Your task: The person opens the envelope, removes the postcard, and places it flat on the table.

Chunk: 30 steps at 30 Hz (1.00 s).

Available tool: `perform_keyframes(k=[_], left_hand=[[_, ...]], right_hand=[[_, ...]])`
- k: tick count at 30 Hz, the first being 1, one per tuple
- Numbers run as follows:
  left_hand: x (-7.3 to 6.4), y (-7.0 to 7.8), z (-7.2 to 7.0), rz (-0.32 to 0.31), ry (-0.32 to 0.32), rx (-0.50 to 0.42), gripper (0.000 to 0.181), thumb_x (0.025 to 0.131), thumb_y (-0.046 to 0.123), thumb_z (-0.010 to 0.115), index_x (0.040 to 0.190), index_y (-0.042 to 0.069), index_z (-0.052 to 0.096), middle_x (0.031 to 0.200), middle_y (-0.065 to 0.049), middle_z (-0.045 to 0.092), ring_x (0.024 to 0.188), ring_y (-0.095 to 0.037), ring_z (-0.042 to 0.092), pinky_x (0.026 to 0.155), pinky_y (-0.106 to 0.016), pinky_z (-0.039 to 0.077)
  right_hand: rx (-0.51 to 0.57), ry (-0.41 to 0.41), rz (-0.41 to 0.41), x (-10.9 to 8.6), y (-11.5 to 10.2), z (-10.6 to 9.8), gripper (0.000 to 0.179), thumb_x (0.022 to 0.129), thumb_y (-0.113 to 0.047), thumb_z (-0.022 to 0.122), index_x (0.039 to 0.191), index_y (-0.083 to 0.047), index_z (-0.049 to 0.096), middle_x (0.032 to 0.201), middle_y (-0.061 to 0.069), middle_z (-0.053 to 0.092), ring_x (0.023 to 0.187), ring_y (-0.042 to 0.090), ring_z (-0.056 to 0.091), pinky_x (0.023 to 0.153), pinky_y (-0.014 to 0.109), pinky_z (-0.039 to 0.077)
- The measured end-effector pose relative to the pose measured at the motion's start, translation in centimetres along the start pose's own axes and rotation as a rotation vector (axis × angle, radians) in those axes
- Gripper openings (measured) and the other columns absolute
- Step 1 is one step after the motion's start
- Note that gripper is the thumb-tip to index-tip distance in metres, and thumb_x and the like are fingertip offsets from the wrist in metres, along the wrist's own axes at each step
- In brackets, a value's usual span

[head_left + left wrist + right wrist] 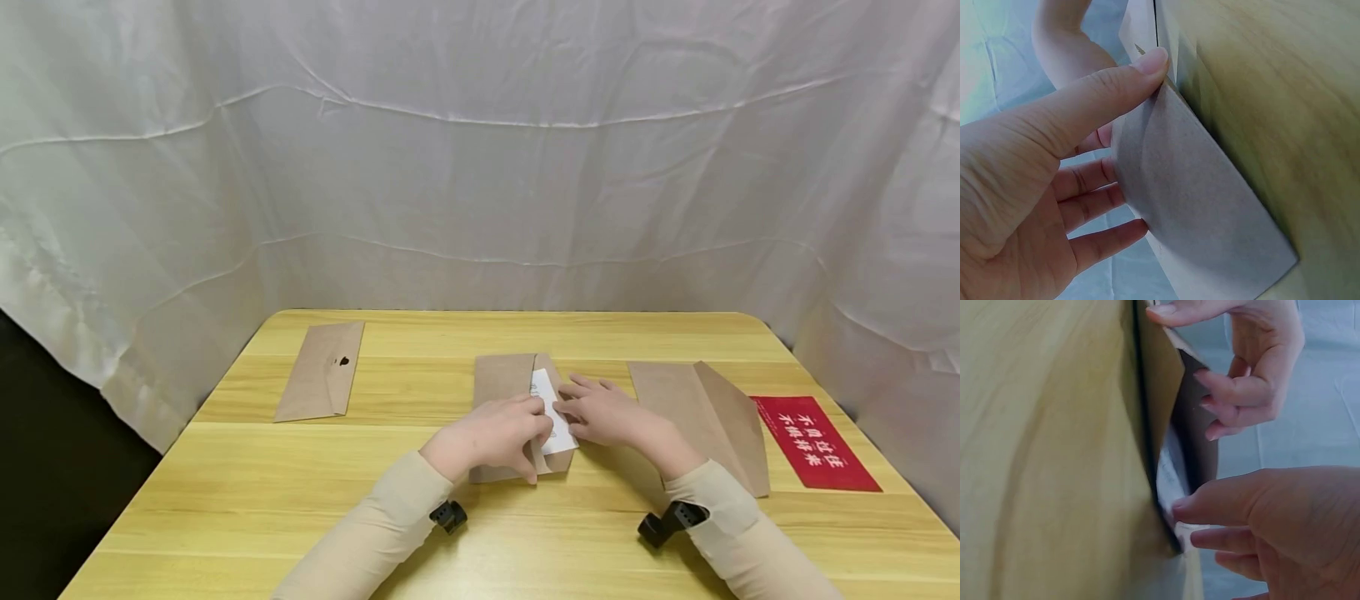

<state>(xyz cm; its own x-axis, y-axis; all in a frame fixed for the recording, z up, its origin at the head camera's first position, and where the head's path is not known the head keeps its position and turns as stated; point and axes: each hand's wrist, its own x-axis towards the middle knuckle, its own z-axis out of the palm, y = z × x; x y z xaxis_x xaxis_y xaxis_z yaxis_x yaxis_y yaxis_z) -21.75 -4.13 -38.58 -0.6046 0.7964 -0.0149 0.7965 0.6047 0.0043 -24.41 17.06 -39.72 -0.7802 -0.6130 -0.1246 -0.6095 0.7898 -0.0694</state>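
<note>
In the head view a brown paper envelope [501, 373] lies mid-table with its flap side toward the right. A white printed sheet [561, 437] sits partly in its opening. My left hand [491, 433] grips the envelope, thumb at the near edge and bent fingers by the opening. The left wrist view shows that thumb pressed on the envelope's edge [1204, 200]. My right hand [611, 412] touches the sheet's right edge with nearly straight fingers. In the right wrist view the mouth gapes, and the right thumb [1194, 506] rests against the white sheet [1171, 472] inside.
A closed brown envelope [318, 375] with a small black mark lies at the far left. Right of my hands is another brown envelope [682, 396], its flap open, beside a red card [817, 446] with white characters. White curtains [480, 183] hang behind the wooden table [225, 492].
</note>
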Motion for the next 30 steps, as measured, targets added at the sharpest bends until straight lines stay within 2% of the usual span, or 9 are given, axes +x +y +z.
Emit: perform_keyframes(k=[5, 9, 12, 16, 19, 21, 26, 30], left_hand=[[0.2, 0.0, -0.1, -0.007, -0.013, -0.012, 0.045, 0.066, 0.054, 0.082, 0.088, 0.024, 0.058, 0.096, 0.011, 0.051, 0.087, -0.006, 0.046, 0.068, -0.017, 0.04], [0.3, 0.1, -0.1, -0.009, -0.02, -0.014, 0.045, 0.066, 0.054, 0.083, 0.089, 0.025, 0.058, 0.097, 0.012, 0.051, 0.088, -0.006, 0.046, 0.069, -0.016, 0.041], [0.3, 0.1, 0.0, -0.008, -0.03, -0.009, 0.044, 0.066, 0.054, 0.082, 0.089, 0.025, 0.058, 0.098, 0.012, 0.051, 0.088, -0.005, 0.046, 0.069, -0.016, 0.041], [0.3, 0.1, 0.1, -0.004, -0.044, -0.016, 0.042, 0.067, 0.053, 0.083, 0.088, 0.025, 0.058, 0.096, 0.011, 0.051, 0.088, -0.005, 0.046, 0.069, -0.016, 0.041], [0.3, 0.1, 0.1, 0.001, -0.045, -0.026, 0.042, 0.067, 0.051, 0.083, 0.087, 0.025, 0.058, 0.096, 0.011, 0.05, 0.088, -0.005, 0.046, 0.071, -0.015, 0.041], [0.2, 0.1, 0.2, 0.007, -0.042, -0.02, 0.042, 0.067, 0.052, 0.083, 0.088, 0.025, 0.058, 0.096, 0.011, 0.05, 0.088, -0.006, 0.046, 0.074, -0.016, 0.042], [0.1, 0.0, 0.2, 0.01, -0.035, -0.011, 0.042, 0.067, 0.051, 0.084, 0.089, 0.024, 0.059, 0.1, 0.011, 0.053, 0.094, -0.007, 0.049, 0.081, -0.017, 0.044], [0.1, 0.1, 0.3, 0.009, -0.034, -0.025, 0.041, 0.067, 0.05, 0.084, 0.088, 0.024, 0.059, 0.108, 0.01, 0.056, 0.102, -0.008, 0.051, 0.086, -0.018, 0.046]], right_hand=[[0.026, -0.037, 0.027, -0.5, -0.2, -0.6, 0.042, 0.091, -0.027, 0.067, 0.128, -0.008, 0.064, 0.146, 0.018, 0.048, 0.143, 0.044, 0.031, 0.109, 0.067, 0.029], [0.013, -0.045, 0.047, -0.7, -0.2, -0.8, 0.036, 0.089, -0.027, 0.068, 0.12, -0.008, 0.069, 0.144, 0.017, 0.051, 0.142, 0.044, 0.032, 0.108, 0.067, 0.03], [-0.004, 0.021, 0.018, -0.5, 0.0, -0.5, 0.024, 0.089, -0.024, 0.068, 0.107, -0.008, 0.072, 0.135, 0.015, 0.059, 0.137, 0.044, 0.041, 0.106, 0.065, 0.036], [-0.04, 0.172, -0.043, 0.2, 0.3, 0.5, 0.015, 0.089, -0.022, 0.068, 0.099, -0.01, 0.068, 0.113, 0.009, 0.066, 0.116, 0.034, 0.059, 0.096, 0.055, 0.049], [-0.055, 0.248, -0.054, 0.8, 0.4, 1.1, 0.024, 0.088, -0.023, 0.069, 0.107, -0.008, 0.065, 0.11, 0.009, 0.065, 0.106, 0.029, 0.062, 0.091, 0.051, 0.052], [-0.057, 0.269, -0.052, 1.2, 0.5, 1.4, 0.031, 0.089, -0.025, 0.069, 0.114, -0.007, 0.064, 0.116, 0.011, 0.064, 0.112, 0.031, 0.061, 0.093, 0.053, 0.051], [-0.011, 0.233, -0.022, 2.3, 0.3, 1.6, 0.048, 0.094, -0.031, 0.063, 0.133, -0.005, 0.056, 0.138, 0.016, 0.054, 0.132, 0.036, 0.048, 0.105, 0.059, 0.041], [-0.008, 0.184, -0.009, 3.2, 0.2, 1.7, 0.055, 0.097, -0.036, 0.056, 0.142, -0.005, 0.048, 0.148, 0.015, 0.047, 0.14, 0.037, 0.039, 0.109, 0.06, 0.036]])
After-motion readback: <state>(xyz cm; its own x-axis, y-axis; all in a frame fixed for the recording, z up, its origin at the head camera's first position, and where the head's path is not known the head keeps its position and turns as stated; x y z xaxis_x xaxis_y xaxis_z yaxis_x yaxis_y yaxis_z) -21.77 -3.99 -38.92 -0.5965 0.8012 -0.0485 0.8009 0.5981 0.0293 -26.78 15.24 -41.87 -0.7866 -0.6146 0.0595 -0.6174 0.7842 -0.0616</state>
